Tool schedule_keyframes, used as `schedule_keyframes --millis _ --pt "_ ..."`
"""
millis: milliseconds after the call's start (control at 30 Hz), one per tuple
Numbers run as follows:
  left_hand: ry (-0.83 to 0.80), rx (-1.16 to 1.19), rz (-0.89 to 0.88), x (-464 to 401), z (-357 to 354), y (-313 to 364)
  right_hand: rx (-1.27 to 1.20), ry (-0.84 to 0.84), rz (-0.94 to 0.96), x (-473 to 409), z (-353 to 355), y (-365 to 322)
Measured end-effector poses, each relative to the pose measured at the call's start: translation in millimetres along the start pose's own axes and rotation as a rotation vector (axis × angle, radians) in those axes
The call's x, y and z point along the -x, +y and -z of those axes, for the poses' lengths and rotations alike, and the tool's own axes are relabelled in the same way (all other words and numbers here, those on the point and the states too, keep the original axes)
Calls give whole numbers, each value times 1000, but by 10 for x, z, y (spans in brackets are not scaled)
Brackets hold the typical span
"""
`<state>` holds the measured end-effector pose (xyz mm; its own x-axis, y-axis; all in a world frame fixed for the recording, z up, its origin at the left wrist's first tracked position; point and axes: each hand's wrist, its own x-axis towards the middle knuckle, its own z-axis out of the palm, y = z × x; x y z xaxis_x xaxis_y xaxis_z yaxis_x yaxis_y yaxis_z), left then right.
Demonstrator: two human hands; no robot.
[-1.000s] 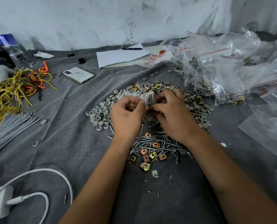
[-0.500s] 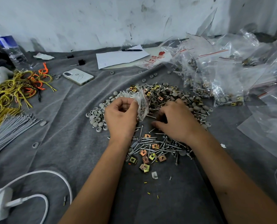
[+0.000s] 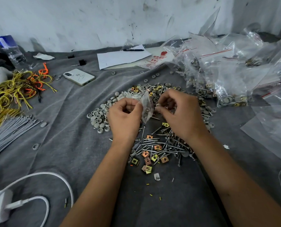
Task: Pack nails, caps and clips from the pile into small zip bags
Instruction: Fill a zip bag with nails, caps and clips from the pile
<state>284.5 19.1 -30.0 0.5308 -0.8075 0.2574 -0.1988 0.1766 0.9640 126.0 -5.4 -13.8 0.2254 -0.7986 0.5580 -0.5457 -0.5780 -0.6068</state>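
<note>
Currently filling: L hand (image 3: 125, 115) pinches 1 zip bag (image 3: 146, 108) open; R hand (image 3: 180, 112) pinches grey caps (image 3: 157, 106) at mouth. Next: drop in.

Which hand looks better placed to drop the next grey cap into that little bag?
Probably the right hand. Its fingertips pinch something small right at the mouth of the small zip bag, with the pile just beneath it. The left hand is busy pinching the bag's edge to hold it up.

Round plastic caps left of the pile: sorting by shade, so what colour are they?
The round plastic caps are plain grey, clearest in the head view.
</note>
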Motion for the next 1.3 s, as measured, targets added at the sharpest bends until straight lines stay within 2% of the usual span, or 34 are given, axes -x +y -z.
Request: schedule_keyframes --millis 100,267,433,567,600,667,733,767,867,967,1067,1167,1300 --pt "-37 -9 -9 23 -16 8 -38 74 94 -6 5 -34" --pt "-92 32 -46 54 -27 38 63 -52 157 48 -101 -70" --pt "-159 102 -85 103 -30 88 125 -69 150 53 -127 -46" --pt "-96 85 -43 87 -34 79 88 -203 163 35 -120 -12" --pt "-68 83 -26 74 -32 71 43 -191 166 24 -100 -20" --pt "-26 84 3 50 -24 55 -44 -48 137 -3 -38 -25" --pt "2 79 19 38 -14 49 -74 93 58 -35 34 24" --pt "9 75 23 38 -13 48 -76 98 2 -52 73 63" --pt "15 65 36 38 -7 49 37 -148 -150 -85 151 193" --pt "19 60 38 30 -3 47 190 -402 -165 -85 165 245" --pt "17 63 37 32 1 57 302 -543 -166 -90 179 207" --pt "18 66 42 31 8 60 306 -545 -160 -83 159 194" --pt "20 59 46 21 9 54 257 -345 -178 -82 103 222"
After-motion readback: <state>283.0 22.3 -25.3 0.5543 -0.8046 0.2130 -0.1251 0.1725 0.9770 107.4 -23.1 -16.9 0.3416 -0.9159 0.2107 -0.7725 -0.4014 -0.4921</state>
